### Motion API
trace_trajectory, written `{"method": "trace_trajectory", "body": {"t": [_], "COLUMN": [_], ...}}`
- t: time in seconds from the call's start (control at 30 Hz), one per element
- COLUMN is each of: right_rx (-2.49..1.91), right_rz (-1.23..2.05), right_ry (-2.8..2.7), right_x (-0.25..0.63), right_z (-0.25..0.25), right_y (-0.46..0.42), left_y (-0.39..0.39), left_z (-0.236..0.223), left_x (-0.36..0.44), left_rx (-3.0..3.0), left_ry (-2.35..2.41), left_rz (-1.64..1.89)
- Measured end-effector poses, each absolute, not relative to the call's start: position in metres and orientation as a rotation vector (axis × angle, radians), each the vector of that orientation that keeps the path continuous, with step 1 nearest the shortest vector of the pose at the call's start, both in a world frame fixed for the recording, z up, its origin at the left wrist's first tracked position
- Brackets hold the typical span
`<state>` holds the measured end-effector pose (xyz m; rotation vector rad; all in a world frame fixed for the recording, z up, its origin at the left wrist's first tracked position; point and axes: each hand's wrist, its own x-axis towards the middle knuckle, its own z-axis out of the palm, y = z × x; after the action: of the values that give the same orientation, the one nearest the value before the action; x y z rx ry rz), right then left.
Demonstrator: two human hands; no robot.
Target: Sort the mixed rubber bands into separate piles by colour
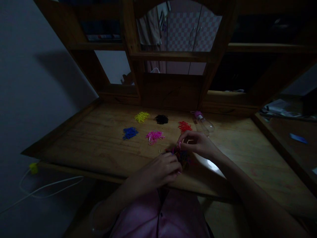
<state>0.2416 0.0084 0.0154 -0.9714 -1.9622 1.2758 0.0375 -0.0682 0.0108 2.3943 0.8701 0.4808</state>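
My right hand [198, 142] pinches a small pink loop [179, 144] between thumb and fingertips, just above a mixed-colour pile [184, 158]. My left hand [166, 168] rests at the left edge of that pile with its fingers curled; what they hold, if anything, is hidden. Beyond the hands lie sorted heaps of small loop-shaped pieces: a pink heap [155, 137], a red heap [184, 126], a black heap [161, 119], a yellow heap [141, 116] and a blue heap [130, 133]. One pale loop [159, 151] lies alone left of the mixed pile.
A clear bulb-shaped bottle [205, 126] with a purple cap lies behind my right hand. The wooden desk [99, 145] backs onto a shelf unit [173, 57]. A white cable [54, 185] hangs at the left, and a blue packet [298, 138] lies far right.
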Motion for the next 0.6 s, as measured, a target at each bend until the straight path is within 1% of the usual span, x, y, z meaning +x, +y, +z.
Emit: {"method": "trace_trajectory", "body": {"t": [0.1,0.3,0.47,0.6], "right_rx": [-0.975,-0.984,-0.979,-1.022], "right_rz": [1.291,1.321,1.323,1.226], "right_ry": [-1.932,-1.902,-1.846,-1.821], "right_x": [0.242,0.245,0.245,0.245], "right_z": [0.014,0.007,0.002,-0.004], "right_y": [0.01,0.017,0.024,0.03], "left_y": [-0.059,-0.021,-0.004,-0.014], "left_z": [0.012,-0.004,-0.018,-0.02], "left_x": [0.021,-0.027,-0.04,-0.041], "left_rx": [2.26,2.15,2.216,2.236], "left_ry": [1.006,1.533,1.601,1.634], "left_rz": [0.62,0.997,1.036,1.094]}}
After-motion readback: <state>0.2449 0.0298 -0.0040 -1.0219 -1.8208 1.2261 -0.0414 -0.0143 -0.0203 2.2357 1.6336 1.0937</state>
